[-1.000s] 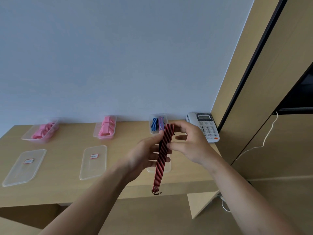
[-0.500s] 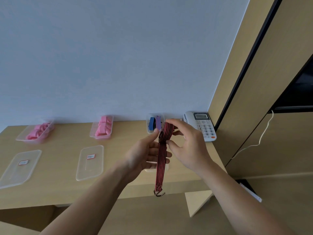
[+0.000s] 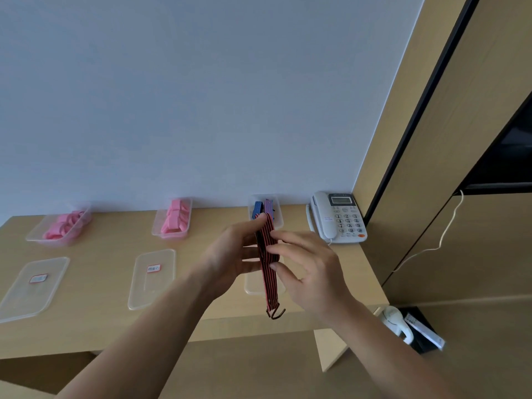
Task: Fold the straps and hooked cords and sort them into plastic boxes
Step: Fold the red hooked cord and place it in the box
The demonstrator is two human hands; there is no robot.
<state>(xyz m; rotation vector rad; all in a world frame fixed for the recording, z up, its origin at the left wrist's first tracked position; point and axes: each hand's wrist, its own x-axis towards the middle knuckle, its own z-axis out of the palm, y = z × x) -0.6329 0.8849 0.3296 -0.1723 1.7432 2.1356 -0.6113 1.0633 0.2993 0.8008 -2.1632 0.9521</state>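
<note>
Both forearms reach up from the bottom of the frame and meet just right of centre, above the pale wooden counter [image 3: 109, 321]. The left hand [image 3: 230, 254] is turned palm inward, its thumb laid over the top fold of a hooked cord [image 3: 269, 254] and its fingers curled behind it, so it pinches the folded part. The right hand [image 3: 311, 272] faces it with fingers spread and nearly straight; the tips of its forefinger, middle finger and thumb touch the cord's front and right edge. The cord is a flat elastic band, striped red and black, hanging down between the hands to a dark metal hook [image 3: 275, 313] near the counter's front edge. Behind the hands, by the wall, stands a clear plastic box [image 3: 277, 223] holding blue and purple cords. Two more clear boxes [image 3: 36, 237] [image 3: 157, 228] at centre left hold pink straps. Flat, clear, labelled lids [image 3: 31, 298] [image 3: 144, 295] lie in front of them. A white telephone [image 3: 336, 217] sits at the right.
</note>
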